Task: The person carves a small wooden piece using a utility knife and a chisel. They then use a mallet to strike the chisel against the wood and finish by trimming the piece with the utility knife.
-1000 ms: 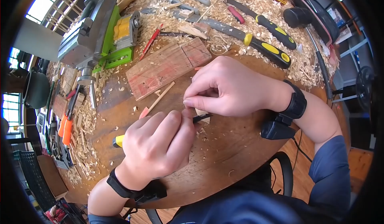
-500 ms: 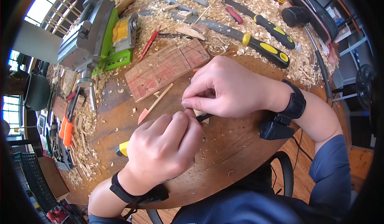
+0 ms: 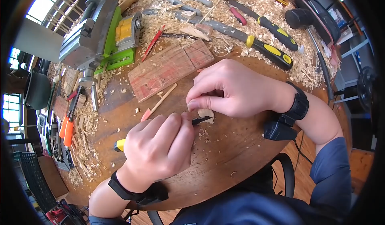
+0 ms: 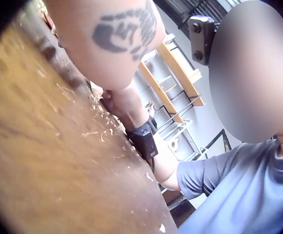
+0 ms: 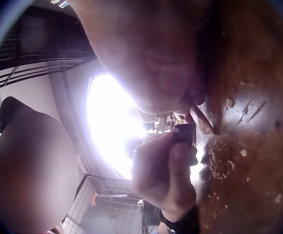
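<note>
In the head view my left hand (image 3: 158, 146) grips a knife, whose yellow handle end (image 3: 120, 145) sticks out behind the fist. Its dark blade (image 3: 201, 120) points right and overlaps a small pale piece of wood (image 3: 207, 115). My right hand (image 3: 230, 89) pinches that wood between thumb and fingers, which hide much of it. Both hands meet close over the tabletop (image 3: 236, 144), thumb near thumb. The right wrist view shows a wooden end (image 5: 203, 122) jutting from the right fingers, opposite the left fist (image 5: 161, 168).
A reddish board (image 3: 170, 70) and a thin stick with a red tip (image 3: 158, 102) lie beyond the hands. Further back are a rasp with a yellow-black handle (image 3: 272, 54) and a red pencil (image 3: 153, 42) among shavings. A metal vise (image 3: 86, 40) stands at left, near orange-handled tools (image 3: 67, 132).
Over the last half second my left hand has drawn back to the left with the knife, so more blade and wood show. The right hand keeps its pinch. Earlier the left hand had pushed rightward.
</note>
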